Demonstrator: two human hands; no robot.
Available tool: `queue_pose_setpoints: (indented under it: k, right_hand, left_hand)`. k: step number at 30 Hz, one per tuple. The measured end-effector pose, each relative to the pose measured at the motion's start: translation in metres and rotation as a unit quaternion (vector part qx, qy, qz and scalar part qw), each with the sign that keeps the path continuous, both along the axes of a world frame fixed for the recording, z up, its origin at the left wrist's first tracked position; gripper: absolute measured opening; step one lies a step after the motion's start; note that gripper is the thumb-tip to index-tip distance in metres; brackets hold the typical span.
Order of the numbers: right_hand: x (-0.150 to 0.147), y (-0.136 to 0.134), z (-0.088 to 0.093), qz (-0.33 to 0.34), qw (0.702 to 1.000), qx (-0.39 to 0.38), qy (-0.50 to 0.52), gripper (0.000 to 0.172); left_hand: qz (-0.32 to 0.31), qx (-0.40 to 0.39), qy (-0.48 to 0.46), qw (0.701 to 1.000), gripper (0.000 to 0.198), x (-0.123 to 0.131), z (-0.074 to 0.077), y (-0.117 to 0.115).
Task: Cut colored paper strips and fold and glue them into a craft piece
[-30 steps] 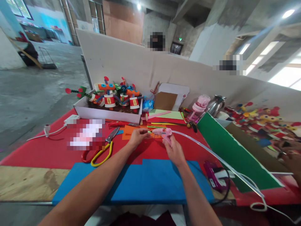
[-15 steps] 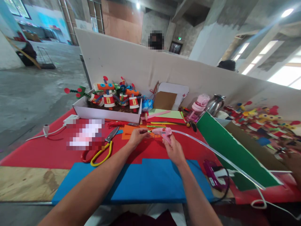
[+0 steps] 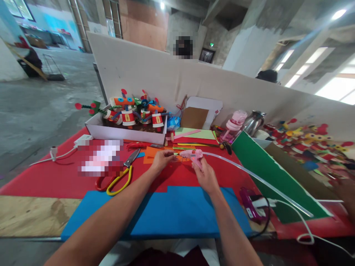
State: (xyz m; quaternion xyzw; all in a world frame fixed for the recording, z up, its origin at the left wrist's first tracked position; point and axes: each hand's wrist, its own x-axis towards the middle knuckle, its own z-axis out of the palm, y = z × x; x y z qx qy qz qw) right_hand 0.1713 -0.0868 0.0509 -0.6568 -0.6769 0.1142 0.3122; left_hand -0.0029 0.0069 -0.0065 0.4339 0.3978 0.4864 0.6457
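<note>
My right hand (image 3: 205,175) is wrapped round the grip of a pink hot glue gun (image 3: 191,153), its nozzle pointing left. A long clear glue stick (image 3: 238,168) trails from the gun's back to the right. Just left of the nozzle, my left hand (image 3: 163,160) is closed in a pinch; what lies between its fingertips is too small to make out. Beneath the hands are orange paper pieces (image 3: 149,152) on a red table cover (image 3: 158,181). Scissors (image 3: 126,177) with red and yellow handles lie left of my left forearm, partly opened.
A white box (image 3: 124,133) of paper-cup figures stands at the back left. Blue sheet (image 3: 188,216) lines the front edge. On the right are a green board (image 3: 277,181), a purple power socket (image 3: 252,207) with cables, and another person's hand (image 3: 342,188) near more figures.
My hands and the glue gun stay almost in place. The trailing glue stick and the white cable at the right have shifted slightly, and the other person's hand has moved.
</note>
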Motion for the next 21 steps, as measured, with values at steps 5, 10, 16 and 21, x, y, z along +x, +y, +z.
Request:
queue_pose_setpoints:
  k: [5, 10, 16, 21]
  right_hand:
    - [0.0, 0.0011, -0.001, -0.002, 1.0, 0.002, 0.019, 0.043]
    - [0.0004, 0.0012, -0.0033, 0.003, 0.995, -0.016, 0.103, 0.048]
    - [-0.0028, -0.0003, -0.0004, -0.003, 0.979, -0.04, 0.202, 0.044]
    - [-0.0055, -0.0009, 0.0055, -0.015, 0.952, -0.059, 0.3, 0.033]
  left_hand:
    - [-0.004, -0.007, 0.004, 1.0, 0.03, -0.0003, 0.0008, -0.0004]
    - [0.007, -0.033, -0.044, 0.998, 0.034, 0.0014, 0.0019, -0.0017]
    - [0.003, -0.043, -0.104, 0.994, 0.038, 0.0014, 0.0015, -0.0008]
    - [0.007, -0.04, -0.15, 0.988, 0.034, 0.0008, 0.0036, -0.0004]
